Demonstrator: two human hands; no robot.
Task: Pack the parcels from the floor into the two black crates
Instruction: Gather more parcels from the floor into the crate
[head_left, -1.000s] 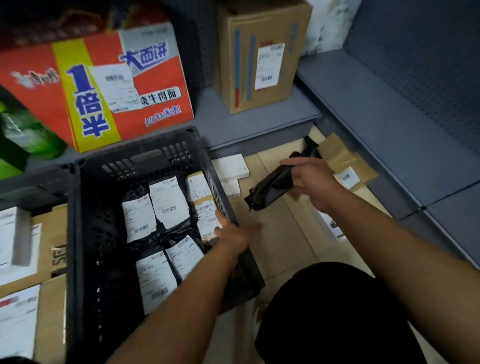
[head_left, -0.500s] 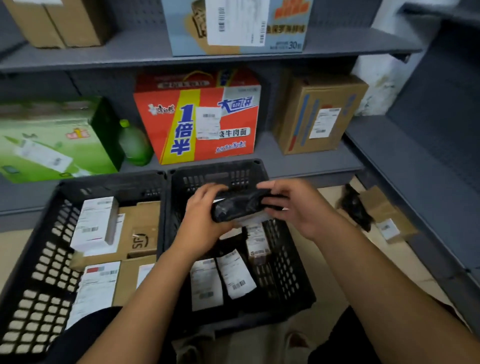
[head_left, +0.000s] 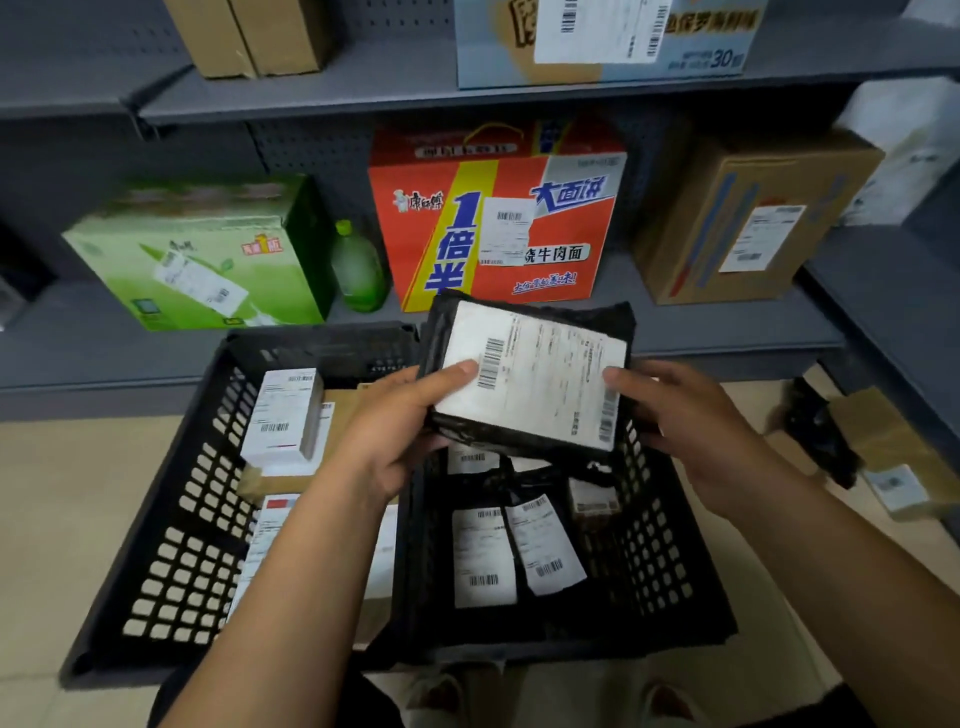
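Against grey shelving (head_left: 571, 332) loaded with cartons, on a pale floor (head_left: 78, 493): two black crates side by side. Held above the right crate (head_left: 654, 561), label up and tilted toward the camera, a black parcel (head_left: 530, 374). Gripped at its left edge by the left hand (head_left: 395, 431), thumb on the label; grasped at its right edge by the right hand (head_left: 691, 426), thumb likewise on top, fingers hidden beneath. Probably the placing step, paused for a look at the label. To do it well: lower flat, label uppermost, onto the labelled pouches (head_left: 514, 556) already lying in the right crate, and let go only once supported. Keep clear of that crate's far rim and of the wall it shares with the left crate (head_left: 171, 519), itself part-filled with boxes. Free air above both crates; shelf edge close behind them. More floor parcels (head_left: 883, 457) at right, beside the shelf foot, apparently still to be packed.
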